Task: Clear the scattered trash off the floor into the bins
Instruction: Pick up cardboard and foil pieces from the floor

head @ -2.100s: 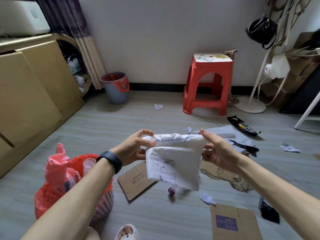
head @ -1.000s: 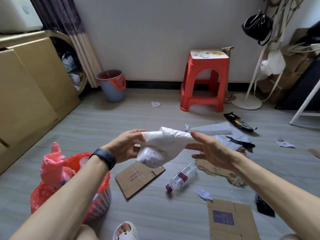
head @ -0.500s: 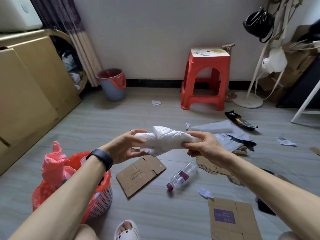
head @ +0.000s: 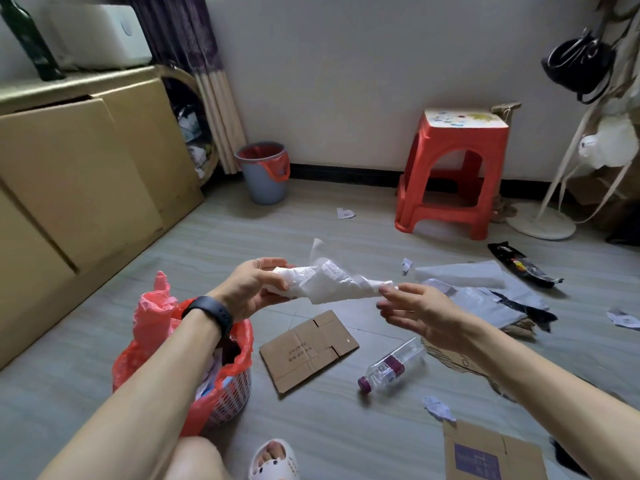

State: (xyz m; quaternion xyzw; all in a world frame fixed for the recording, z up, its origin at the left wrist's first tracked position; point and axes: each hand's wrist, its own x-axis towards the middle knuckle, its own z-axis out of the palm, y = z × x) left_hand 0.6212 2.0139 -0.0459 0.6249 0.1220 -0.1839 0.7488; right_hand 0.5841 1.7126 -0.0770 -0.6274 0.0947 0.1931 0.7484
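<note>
A crumpled white plastic mailer bag [head: 329, 285], rolled into a loose tube, hangs in the air over the floor. My left hand [head: 252, 289] grips its left end. My right hand [head: 415, 313] is at its right tip with the fingers relaxed and spread, at most brushing it. A red basket bin [head: 228, 396] with a red liner stands under my left forearm, with trash inside. A grey bucket bin [head: 265, 178] with a red liner stands by the far wall. A flat cardboard piece [head: 308, 349] and a clear plastic bottle [head: 393, 365] lie on the floor below my hands.
Grey mailer bags [head: 485, 296], a black wrapper [head: 523, 265], paper scraps [head: 344, 213] and a cardboard box [head: 491, 455] litter the floor to the right. A red stool [head: 453, 174] and a fan base [head: 540, 220] stand at the back wall. Large cardboard boxes [head: 69, 188] line the left.
The flat mailer bag has been crumpled and rolled between both hands. My right hand gripped its right end half a second ago and has now loosened off it.
</note>
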